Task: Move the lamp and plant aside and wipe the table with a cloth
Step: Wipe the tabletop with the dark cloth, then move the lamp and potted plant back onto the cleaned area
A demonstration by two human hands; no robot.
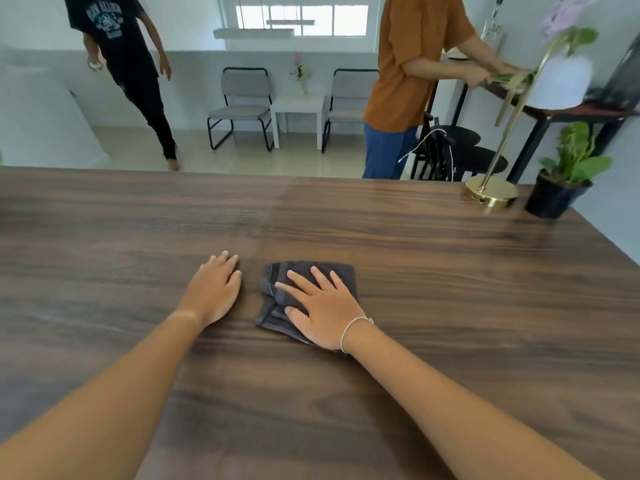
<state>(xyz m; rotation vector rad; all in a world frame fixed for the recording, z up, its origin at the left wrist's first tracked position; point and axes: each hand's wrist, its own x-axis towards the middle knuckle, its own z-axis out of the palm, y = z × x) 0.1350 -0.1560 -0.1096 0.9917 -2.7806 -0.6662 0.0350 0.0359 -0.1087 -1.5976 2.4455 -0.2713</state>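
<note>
Right hand (323, 306) lies flat, fingers (320, 276) spread, on the folded dark cloth (311, 292) at mid-desk. Left hand (216, 289) rests open just beside the cloth. Wiping is in hand; lamp (491, 192) and plant (562, 178) stand well beyond the cloth, at the desk's (415, 237) far right corner. Next: broad strokes over the bare wood around the cloth.

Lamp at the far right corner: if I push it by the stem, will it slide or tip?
The lamp probably tips first: its thin stem leans and carries a white shade high up. Its round brass base looks heavy, so pushing low there should slide it.
</note>
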